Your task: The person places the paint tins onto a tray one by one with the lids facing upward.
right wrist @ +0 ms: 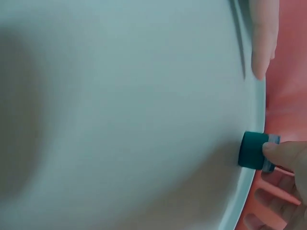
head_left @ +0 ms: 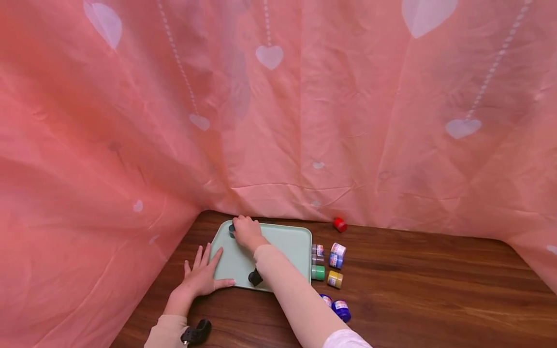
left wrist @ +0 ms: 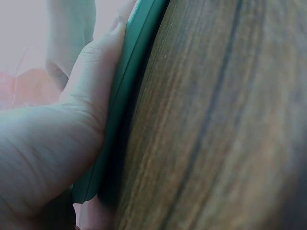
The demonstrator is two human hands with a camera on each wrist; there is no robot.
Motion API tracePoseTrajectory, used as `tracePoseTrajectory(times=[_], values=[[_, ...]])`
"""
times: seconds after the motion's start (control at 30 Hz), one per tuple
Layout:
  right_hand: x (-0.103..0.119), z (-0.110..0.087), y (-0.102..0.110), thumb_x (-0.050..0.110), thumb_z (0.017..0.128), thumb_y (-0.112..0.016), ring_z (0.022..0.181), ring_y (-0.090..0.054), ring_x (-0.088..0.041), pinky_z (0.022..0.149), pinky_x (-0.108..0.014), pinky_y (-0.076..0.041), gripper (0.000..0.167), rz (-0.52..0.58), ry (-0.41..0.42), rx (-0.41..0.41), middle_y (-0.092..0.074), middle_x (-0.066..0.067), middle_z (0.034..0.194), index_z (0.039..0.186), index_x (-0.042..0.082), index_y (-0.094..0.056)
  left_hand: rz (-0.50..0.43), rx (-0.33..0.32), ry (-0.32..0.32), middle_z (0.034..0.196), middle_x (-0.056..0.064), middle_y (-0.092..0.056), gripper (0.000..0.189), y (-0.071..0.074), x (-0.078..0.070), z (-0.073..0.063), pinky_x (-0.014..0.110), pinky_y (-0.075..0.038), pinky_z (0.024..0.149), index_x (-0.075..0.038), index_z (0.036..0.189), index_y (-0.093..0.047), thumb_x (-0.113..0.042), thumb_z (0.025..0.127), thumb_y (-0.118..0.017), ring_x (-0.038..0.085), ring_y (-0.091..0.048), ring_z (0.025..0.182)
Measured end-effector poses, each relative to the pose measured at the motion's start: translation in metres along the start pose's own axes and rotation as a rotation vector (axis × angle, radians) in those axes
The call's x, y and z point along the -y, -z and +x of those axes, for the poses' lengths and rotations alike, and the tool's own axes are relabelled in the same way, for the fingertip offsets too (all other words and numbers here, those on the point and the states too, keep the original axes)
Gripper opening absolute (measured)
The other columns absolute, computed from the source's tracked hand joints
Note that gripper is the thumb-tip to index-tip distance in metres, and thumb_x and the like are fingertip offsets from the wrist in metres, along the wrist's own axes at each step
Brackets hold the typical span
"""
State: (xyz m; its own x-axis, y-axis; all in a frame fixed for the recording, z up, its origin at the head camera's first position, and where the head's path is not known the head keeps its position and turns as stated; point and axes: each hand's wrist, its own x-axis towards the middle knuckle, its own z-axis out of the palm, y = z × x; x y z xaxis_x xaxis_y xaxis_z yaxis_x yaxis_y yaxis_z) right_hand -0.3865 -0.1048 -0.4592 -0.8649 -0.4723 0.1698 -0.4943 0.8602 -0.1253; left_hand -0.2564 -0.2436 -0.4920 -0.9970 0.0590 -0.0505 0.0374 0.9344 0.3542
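My right hand [head_left: 248, 233] reaches over the pale green tray [head_left: 280, 244] to its far left corner. There it pinches a small dark teal jar [head_left: 232, 231]; in the right wrist view the thumb presses on the side of the jar [right wrist: 253, 150], which lies across the tray's rim. My left hand [head_left: 201, 278] is spread at the tray's near left corner, its fingers along the left side and its thumb on the near edge. In the left wrist view the thumb of that hand [left wrist: 53, 139] lies against the tray's green edge [left wrist: 128, 67].
Right of the tray, a green jar [head_left: 318, 272], a yellow jar [head_left: 335, 279], a dark blue jar [head_left: 341, 310] and several others are grouped on the wooden table [head_left: 417, 280]. A red jar [head_left: 340, 224] lies farther back. A pink curtain [head_left: 278, 121] encloses the table.
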Motion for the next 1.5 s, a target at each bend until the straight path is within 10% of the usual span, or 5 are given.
tracePoseTrajectory(times=[0.73, 1.5], values=[[0.001, -0.034, 0.053, 0.04, 0.093, -0.065, 0.111, -0.061, -0.02, 0.088, -0.04, -0.052, 0.044, 0.052, 0.183, -0.113, -0.063, 0.0, 0.125, 0.131, 0.019, -0.06, -0.004, 0.005, 0.0, 0.163, 0.025, -0.004, 0.112, 0.002, 0.001, 0.007, 0.081, -0.005, 0.103, -0.014, 0.155, -0.025, -0.076, 0.071, -0.065, 0.049, 0.001, 0.149], [-0.068, -0.121, 0.105, 0.035, 0.089, -0.07, 0.111, -0.06, -0.021, 0.084, -0.039, -0.05, 0.034, -0.03, 0.46, -0.228, -0.065, -0.001, 0.117, 0.118, 0.018, -0.067, -0.004, -0.016, 0.008, 0.163, 0.024, -0.004, 0.112, -0.002, 0.004, 0.009, 0.081, -0.004, 0.105, -0.014, 0.156, -0.025, -0.075, 0.071, -0.067, 0.048, 0.003, 0.149]])
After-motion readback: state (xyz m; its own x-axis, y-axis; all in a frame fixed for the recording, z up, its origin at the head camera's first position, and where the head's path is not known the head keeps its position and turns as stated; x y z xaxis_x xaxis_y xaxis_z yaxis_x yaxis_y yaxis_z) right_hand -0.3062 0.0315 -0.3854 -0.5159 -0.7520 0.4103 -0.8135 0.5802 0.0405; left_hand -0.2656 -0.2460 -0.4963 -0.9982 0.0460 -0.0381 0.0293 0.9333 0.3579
